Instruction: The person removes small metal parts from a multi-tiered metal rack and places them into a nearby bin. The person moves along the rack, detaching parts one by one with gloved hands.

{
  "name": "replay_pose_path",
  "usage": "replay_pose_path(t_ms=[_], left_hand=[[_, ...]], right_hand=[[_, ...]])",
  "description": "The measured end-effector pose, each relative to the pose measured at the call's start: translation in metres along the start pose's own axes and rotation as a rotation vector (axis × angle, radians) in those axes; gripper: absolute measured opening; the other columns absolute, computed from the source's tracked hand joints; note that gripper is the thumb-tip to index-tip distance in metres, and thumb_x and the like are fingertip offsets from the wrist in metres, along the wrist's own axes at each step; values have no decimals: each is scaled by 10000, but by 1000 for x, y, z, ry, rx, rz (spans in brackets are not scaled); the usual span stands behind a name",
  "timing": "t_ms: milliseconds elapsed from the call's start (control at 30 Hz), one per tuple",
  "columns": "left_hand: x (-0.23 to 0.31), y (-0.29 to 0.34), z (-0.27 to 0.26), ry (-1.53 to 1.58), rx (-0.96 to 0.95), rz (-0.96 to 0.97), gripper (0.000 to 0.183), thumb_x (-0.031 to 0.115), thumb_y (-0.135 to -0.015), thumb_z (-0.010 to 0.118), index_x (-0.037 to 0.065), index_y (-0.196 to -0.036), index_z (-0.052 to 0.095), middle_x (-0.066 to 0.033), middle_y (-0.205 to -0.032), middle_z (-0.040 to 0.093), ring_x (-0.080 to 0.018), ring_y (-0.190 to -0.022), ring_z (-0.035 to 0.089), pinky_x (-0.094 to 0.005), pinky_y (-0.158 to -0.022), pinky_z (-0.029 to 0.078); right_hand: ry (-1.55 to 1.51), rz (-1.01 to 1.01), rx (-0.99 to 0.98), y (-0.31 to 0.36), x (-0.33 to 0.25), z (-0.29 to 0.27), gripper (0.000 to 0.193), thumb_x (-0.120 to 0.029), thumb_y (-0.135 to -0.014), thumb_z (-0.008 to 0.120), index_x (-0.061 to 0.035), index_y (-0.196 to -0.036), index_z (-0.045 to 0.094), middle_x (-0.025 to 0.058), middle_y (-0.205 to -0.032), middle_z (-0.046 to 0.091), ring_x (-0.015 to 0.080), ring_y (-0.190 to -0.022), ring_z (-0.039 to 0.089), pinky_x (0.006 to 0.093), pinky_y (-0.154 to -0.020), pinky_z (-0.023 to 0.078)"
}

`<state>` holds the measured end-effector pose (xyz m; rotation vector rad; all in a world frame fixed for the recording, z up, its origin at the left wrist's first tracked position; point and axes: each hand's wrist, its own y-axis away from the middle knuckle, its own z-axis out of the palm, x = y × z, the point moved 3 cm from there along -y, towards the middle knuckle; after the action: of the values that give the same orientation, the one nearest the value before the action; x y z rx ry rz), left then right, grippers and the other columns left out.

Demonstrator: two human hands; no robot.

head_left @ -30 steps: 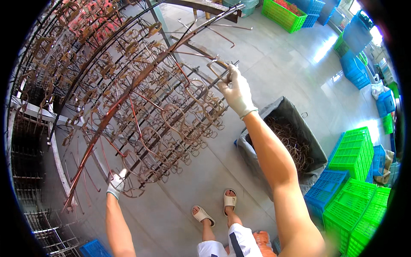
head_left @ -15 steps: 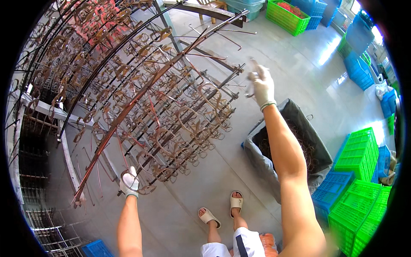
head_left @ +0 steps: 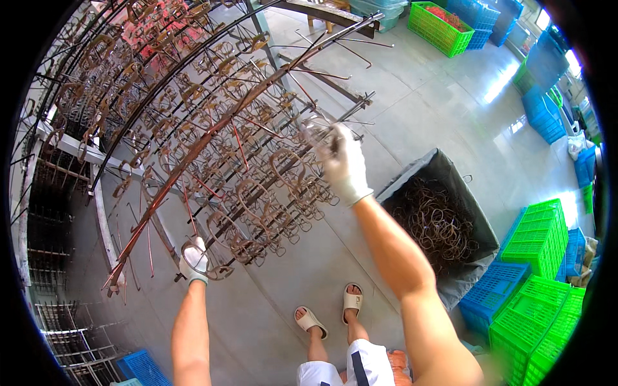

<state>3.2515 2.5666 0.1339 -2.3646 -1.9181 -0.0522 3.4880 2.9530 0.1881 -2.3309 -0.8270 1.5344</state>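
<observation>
A large rack of dark metal bars [head_left: 212, 132] fills the left side, hung with many brownish metal rings [head_left: 248, 196]. My left hand [head_left: 194, 260], in a white glove, is closed at the lower end of one bar, and a ring curves around its fingers. Up at that rack's right end is my gloved right hand [head_left: 347, 164], its fingers bent round a shiny metal ring [head_left: 317, 130] that is blurred by motion. Below and right of this hand stands a grey-lined bin [head_left: 486, 212] holding a tangled heap of similar loose rings [head_left: 431, 225].
Green crates [head_left: 534, 235] and blue crates [head_left: 499, 286] stand along the right. Another green crate [head_left: 441, 29] with red contents is at the far side. Thin rods stick out from the rack's upper end [head_left: 370, 26]. My sandalled feet [head_left: 353, 299] are on the grey floor.
My right hand has swung left and down from beyond the rack's end to its hanging rings, uncovering the bin's contents. My left hand stays at the bar end.
</observation>
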Motion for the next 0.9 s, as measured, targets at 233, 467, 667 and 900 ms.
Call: replay_pose_path(t_ms=[233,467,667,900], left_hand=[[13,18,-15,-24,84,42,562,536,-938,420,83,-771,707,-234,-787,684,-454,-773,658,-549,-692,503],[24,15,-21,5,80,52,595,564,-936,397,84,-793,719,-241,-802,685,-459,-787,662,-551,-704,514],[21,20,-20,-18,70,26,569,552,-928,421,93,-781,723,-252,-787,678,-455,-790,665,-547,-718,520],[21,17,-20,-4,9,-11,568,547,-915,419,83,-806,728,-238,-819,687,-453,-826,665,-530,-743,523]], right_hand=[[185,-59,-172,16,-31,-26,469,-60,-735,703,10,-1173,550,143,-838,610,318,-790,599,477,-828,437],[-47,67,-110,82,-62,27,661,-104,-693,770,46,-1266,475,134,-865,627,343,-900,561,452,-852,413],[-183,85,-62,45,-33,4,540,-127,-738,769,-9,-1204,523,128,-804,621,277,-691,613,392,-639,497],[55,-2,36,71,-57,21,587,-35,-737,733,43,-1273,505,153,-860,569,295,-810,575,407,-799,484]])
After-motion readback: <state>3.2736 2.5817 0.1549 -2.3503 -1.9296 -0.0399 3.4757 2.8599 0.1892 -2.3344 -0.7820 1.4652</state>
